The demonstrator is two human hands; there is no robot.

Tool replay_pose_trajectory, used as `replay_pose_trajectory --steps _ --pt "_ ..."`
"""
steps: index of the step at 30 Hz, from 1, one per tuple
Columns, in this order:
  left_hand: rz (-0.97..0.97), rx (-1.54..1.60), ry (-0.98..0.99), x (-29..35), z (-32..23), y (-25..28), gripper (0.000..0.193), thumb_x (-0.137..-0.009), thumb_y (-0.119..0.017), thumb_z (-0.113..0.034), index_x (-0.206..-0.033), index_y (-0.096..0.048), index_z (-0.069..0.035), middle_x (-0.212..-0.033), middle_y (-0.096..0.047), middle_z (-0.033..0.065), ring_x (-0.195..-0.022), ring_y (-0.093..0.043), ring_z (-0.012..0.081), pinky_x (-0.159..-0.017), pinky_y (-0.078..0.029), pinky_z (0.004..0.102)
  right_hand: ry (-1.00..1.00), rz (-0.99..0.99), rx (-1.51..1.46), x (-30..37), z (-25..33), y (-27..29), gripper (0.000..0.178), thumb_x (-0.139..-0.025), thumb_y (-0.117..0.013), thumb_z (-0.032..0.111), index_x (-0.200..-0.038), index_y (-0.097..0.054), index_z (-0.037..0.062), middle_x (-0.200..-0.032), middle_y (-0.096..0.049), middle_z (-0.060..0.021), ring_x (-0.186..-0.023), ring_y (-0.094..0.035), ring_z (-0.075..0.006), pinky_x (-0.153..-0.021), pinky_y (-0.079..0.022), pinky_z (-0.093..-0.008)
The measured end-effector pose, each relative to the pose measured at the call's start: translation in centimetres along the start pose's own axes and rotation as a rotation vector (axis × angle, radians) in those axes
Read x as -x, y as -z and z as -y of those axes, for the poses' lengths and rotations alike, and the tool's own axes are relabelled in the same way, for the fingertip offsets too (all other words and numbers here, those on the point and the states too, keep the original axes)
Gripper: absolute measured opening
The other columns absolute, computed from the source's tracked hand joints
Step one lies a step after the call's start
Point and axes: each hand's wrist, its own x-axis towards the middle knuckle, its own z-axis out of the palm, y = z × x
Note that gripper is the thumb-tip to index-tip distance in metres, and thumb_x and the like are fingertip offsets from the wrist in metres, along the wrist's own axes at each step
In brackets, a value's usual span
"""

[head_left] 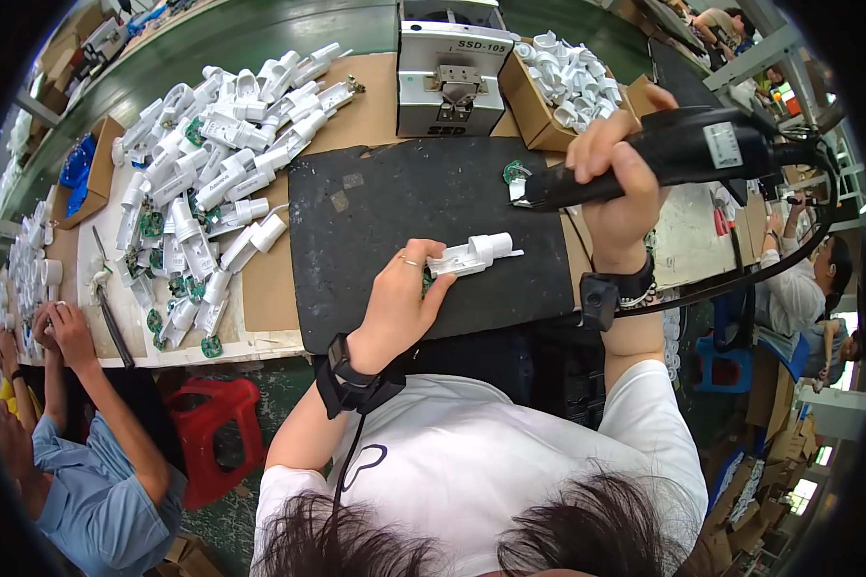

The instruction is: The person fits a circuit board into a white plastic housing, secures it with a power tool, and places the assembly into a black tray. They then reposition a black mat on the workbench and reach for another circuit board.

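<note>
My left hand (396, 300) is closed on a white plastic housing (479, 254), its fingers pressing it down on the black mat (356, 216). The housing lies on its side, its round end pointing right, and a bit of green shows beside my thumb. My right hand (614, 183) is wrapped round a thick black hand-held tool (688, 154) with a cable at its rear. The tool is held above the mat's right side, its narrow end pointing left. A small green circuit board (512, 171) with a white part shows at that tip; whether they touch, I cannot tell.
A heap of white housings (223, 144) with green boards lies at the left. Behind the mat stands a metal machine (449, 72), and right of it a cardboard box (545, 125) of white parts. A thick cable (789, 260) loops at the right. A co-worker (106, 481) sits at the left.
</note>
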Motion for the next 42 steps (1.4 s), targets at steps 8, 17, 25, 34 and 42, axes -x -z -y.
replay_pose_trajectory --steps 8,17,25,34,42 --pt "-0.115 0.049 -0.089 1.1 -1.7 2.8 0.029 -0.077 -0.062 0.001 -0.097 -0.041 -0.004 -0.098 -0.056 0.0132 -0.083 -0.056 0.0199 -0.075 -0.045 0.0294 0.017 -0.032 0.02 -0.3 -0.5 1.2 0.054 -0.078 -0.05 0.008 -0.125 -0.026 0.0026 -0.061 -0.041 -0.0043 -0.053 -0.042 -0.0129 -0.055 -0.04 -0.0278" --pt "-0.854 -0.557 -0.089 -3.4 0.3 19.1 0.023 -0.076 -0.064 -0.008 -0.09 -0.047 -0.001 -0.089 -0.056 0.0154 -0.082 -0.055 0.0275 -0.075 -0.043 0.0327 -0.044 -0.071 0.065 0.5 -1.5 1.6 0.049 -0.077 -0.052 0.007 -0.121 -0.032 0.0 -0.063 -0.044 -0.0051 -0.053 -0.044 -0.0127 -0.054 -0.041 -0.0271" --pt "-0.805 -0.95 0.005 -6.1 7.0 25.2 0.025 -0.076 -0.063 -0.015 -0.092 -0.051 0.0 -0.086 -0.055 0.0158 -0.08 -0.054 0.0339 -0.074 -0.042 0.04 -0.033 -0.068 0.102 0.0 -0.8 1.0 0.048 -0.076 -0.052 0.006 -0.119 -0.033 -0.0007 -0.062 -0.045 -0.0055 -0.053 -0.045 -0.0136 -0.054 -0.042 -0.028" --pt "0.042 -0.617 -0.374 -6.7 -5.2 4.4 0.03 -0.067 -0.067 -0.011 -0.095 -0.058 -0.006 -0.1 -0.056 0.0113 -0.093 -0.052 0.0277 -0.082 -0.041 0.0381 0.078 -0.176 0.131 -2.6 0.8 3.3 0.048 -0.075 -0.051 0.005 -0.119 -0.032 -0.0019 -0.06 -0.045 -0.0056 -0.052 -0.046 -0.0138 -0.054 -0.043 -0.0285" --pt "0.166 -0.569 -0.498 -9.5 -1.4 -7.1 0.033 -0.071 -0.062 -0.008 -0.104 -0.058 -0.008 -0.108 -0.052 0.0165 -0.103 -0.049 0.0301 -0.088 -0.039 0.038 0.066 -0.084 0.187 -2.3 1.2 3.2 0.045 -0.075 -0.051 0.005 -0.116 -0.034 -0.0028 -0.061 -0.047 -0.0062 -0.053 -0.048 -0.0141 -0.054 -0.043 -0.0276"
